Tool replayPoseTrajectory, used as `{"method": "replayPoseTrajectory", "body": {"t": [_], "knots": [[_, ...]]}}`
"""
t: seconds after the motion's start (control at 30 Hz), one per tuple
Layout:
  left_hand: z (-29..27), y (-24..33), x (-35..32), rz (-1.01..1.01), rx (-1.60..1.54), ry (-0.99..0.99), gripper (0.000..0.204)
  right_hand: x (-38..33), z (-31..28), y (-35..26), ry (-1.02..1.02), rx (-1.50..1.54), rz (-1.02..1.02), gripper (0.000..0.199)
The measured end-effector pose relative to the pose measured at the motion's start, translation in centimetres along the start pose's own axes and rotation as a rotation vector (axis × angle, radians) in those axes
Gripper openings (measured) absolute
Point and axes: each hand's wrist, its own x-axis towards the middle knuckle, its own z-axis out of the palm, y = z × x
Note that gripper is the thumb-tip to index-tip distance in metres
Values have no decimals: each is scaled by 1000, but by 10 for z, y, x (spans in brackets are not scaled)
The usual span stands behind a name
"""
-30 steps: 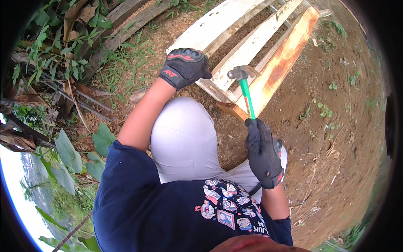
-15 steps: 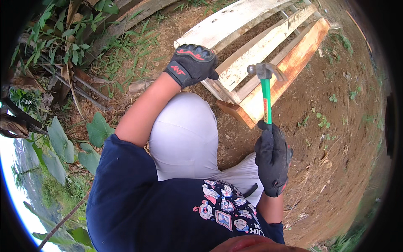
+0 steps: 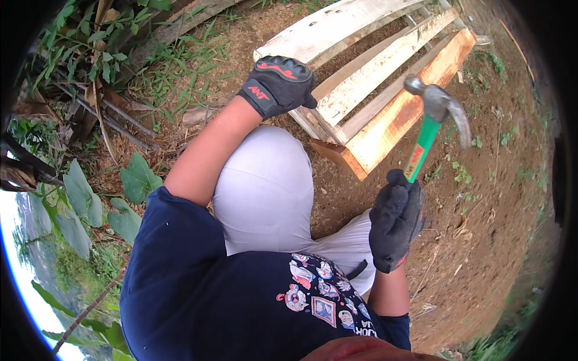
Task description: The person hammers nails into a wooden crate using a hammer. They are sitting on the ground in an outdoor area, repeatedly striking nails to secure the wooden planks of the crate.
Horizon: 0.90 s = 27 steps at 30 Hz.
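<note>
My right hand (image 3: 396,224), in a black glove with red trim, is closed around the grip of a claw hammer (image 3: 424,141). The hammer has a green handle and a steel head. It is raised, head upward, over the right side of a slatted wooden frame (image 3: 385,72) and apart from it. My left hand (image 3: 282,87), gloved alike, is curled over the near left end of the frame, by its pale outer board; its fingertips are hidden. Along the frame's right side runs an orange-brown board (image 3: 412,114) with its near end toward me.
Bare brown soil (image 3: 481,222) with small weeds lies to the right. Leafy plants (image 3: 84,186), dry stalks and an old plank (image 3: 174,36) are on the left. My knee (image 3: 265,186) in pale trousers is bent close to the frame's near end.
The hammer has swung to the right and up off the orange-brown board, its head tilting rightward. My left hand stays at the frame's end.
</note>
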Motion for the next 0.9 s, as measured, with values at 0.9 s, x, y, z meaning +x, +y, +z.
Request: {"method": "replayPoseTrajectory", "body": {"t": [0.9], "knots": [[1, -10, -4, -52, -16, 3, 38, 8, 10, 3, -123, -110, 17, 36]]}}
